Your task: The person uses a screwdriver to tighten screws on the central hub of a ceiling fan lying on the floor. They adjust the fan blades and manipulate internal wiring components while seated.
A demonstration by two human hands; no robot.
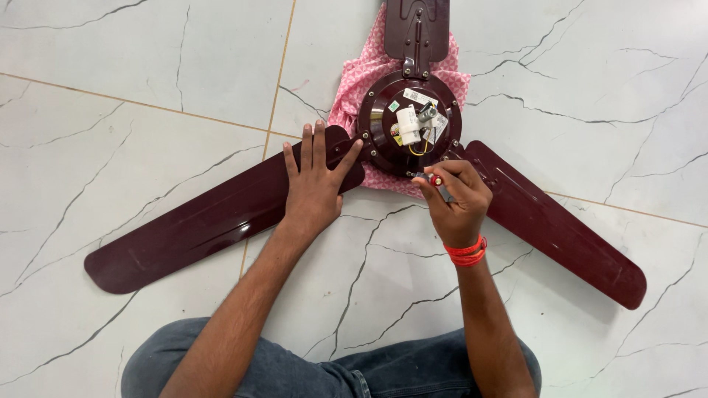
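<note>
A maroon ceiling fan lies on the floor, its round motor hub (pixel 383 121) facing up with a white capacitor (pixel 408 125) and wires on top. My left hand (pixel 313 180) rests flat, fingers spread, on the left blade (pixel 214 214) close to the hub. My right hand (pixel 456 197) grips a small screwdriver (pixel 435 180) with a red part, its tip at the hub's lower right rim. A red band circles my right wrist.
A pink patterned cloth (pixel 354 81) lies under the hub. The right blade (pixel 560 228) runs toward the lower right and a third blade (pixel 417 29) points to the top edge. White marble floor tiles (pixel 110 110) surround the fan. My jeans-clad legs (pixel 295 368) are at the bottom.
</note>
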